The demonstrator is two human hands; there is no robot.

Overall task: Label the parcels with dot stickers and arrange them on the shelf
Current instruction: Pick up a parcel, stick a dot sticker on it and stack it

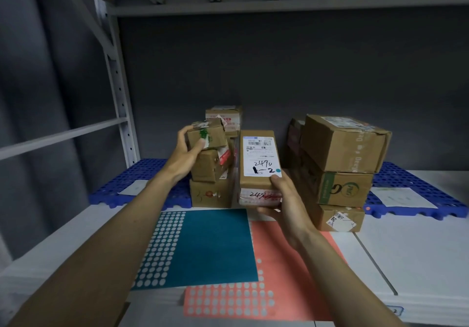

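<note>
left hand [186, 154]: fingers and thumb curled round the small taped box [206, 133], which tops the left stack [210, 174] just beyond the knuckles.
small taped box: looks light and stiff; torn tape and loose label flaps may be slick, so the bare cardboard edges seem the safer hold.
teal sticker sheet [215, 245]: flat on the shelf board [418, 250] beneath and between the forearms, many dots already peeled.
labelled parcel [260, 166]: upright between the two hands, a teal dot [278, 171] on the label's lower right corner; probably light and rigid, best held by its lower end.
right hand [281, 199]: clamped on that parcel's bottom end, thumb just below the dot.
pink sticker sheet [279, 263]: under the right wrist.
right stack [340, 171]: three larger boxes just right of the right hand, likely heavier.
</note>
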